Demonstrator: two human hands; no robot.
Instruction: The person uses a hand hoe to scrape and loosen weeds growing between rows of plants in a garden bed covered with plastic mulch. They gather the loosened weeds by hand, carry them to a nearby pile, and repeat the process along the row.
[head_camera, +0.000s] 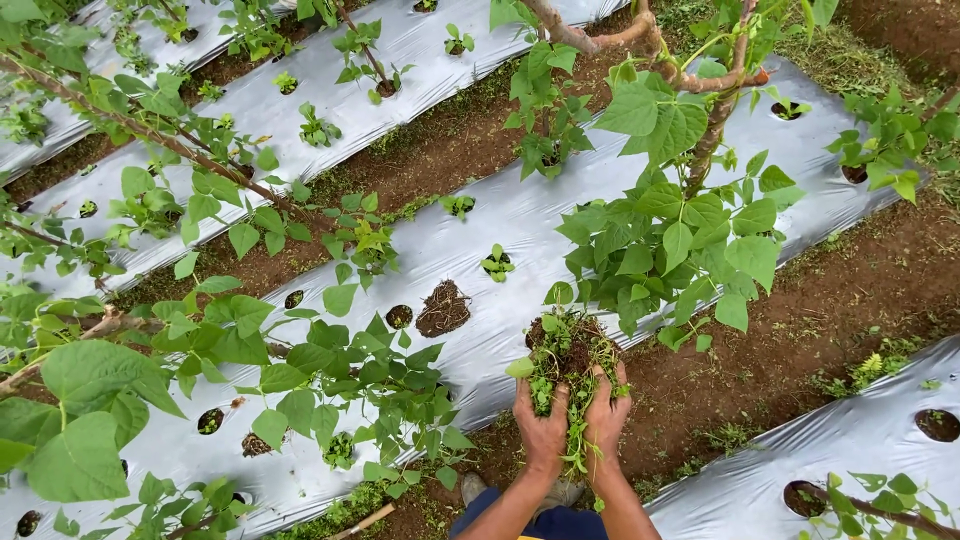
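Clump of pulled weeds (566, 362) with soil on the roots, cupped between left hand (541, 428) and right hand (606, 412), fingers curled round it, over the silver mulch sheet (480, 225) (edge by the dirt furrow (800, 330)). Bean plants (670, 230) close beside.

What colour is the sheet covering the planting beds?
Shiny silver-grey sheet, with round planting holes; seen in the head view, the only one.

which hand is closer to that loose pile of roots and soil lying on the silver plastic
Left. The left hand is lower right of the pile; the right hand lies farther right.
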